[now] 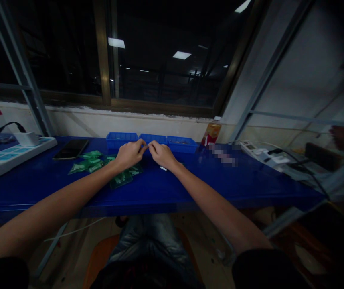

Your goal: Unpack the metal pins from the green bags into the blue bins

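Note:
My left hand [130,153] and my right hand [160,154] meet fingertip to fingertip above the blue table, in front of the blue bins. Both are closed in a pinch; whatever sits between the fingers is too small to make out. Under and left of my left hand lie several green plastic packets [91,161], loosely heaped. A small white piece [163,168] rests on the table just below my right hand. Behind my hands stand a left bin [120,140], a middle bin [151,138] and a right bin [183,143]; small contents show dimly in the right one.
On the left are a dark phone [71,149] and a white power strip [15,155] with an adapter plugged in. An orange-brown drink container [211,133] stands at the back right. Farther right lie cables and another power strip [250,147]. Metal posts frame both sides.

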### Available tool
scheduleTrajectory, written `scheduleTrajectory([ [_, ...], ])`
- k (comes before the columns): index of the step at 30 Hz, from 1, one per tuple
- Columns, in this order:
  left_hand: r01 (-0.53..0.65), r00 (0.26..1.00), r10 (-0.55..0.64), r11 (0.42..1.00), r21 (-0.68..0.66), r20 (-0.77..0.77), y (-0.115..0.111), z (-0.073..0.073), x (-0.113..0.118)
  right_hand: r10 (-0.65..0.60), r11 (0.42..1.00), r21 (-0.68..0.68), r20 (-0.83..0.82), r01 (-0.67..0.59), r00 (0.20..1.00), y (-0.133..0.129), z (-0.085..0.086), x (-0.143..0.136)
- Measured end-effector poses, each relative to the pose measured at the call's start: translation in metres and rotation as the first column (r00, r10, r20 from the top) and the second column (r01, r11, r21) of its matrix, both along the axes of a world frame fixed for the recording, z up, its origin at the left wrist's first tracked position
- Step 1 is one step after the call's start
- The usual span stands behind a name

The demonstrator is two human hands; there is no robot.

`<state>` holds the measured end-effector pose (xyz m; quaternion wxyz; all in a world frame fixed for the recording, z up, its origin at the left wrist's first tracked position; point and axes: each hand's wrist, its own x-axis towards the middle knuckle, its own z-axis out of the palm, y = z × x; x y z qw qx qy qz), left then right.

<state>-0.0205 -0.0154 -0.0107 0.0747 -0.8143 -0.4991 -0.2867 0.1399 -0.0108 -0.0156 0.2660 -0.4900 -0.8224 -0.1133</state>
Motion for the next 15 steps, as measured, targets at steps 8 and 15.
scheduleTrajectory([
  [8,-0.091,0.994,0.089,0.996,-0.026,-0.061,-0.0023,0.0023,0.0025,0.012,1.000,-0.002,-0.029,-0.012,0.999,-0.0027,-0.0011,-0.0018],
  [15,-0.047,0.998,0.045,0.998,-0.035,-0.053,-0.0024,0.0026,0.0033,-0.039,0.999,0.005,0.070,0.039,0.997,-0.0021,-0.0017,-0.0018],
])
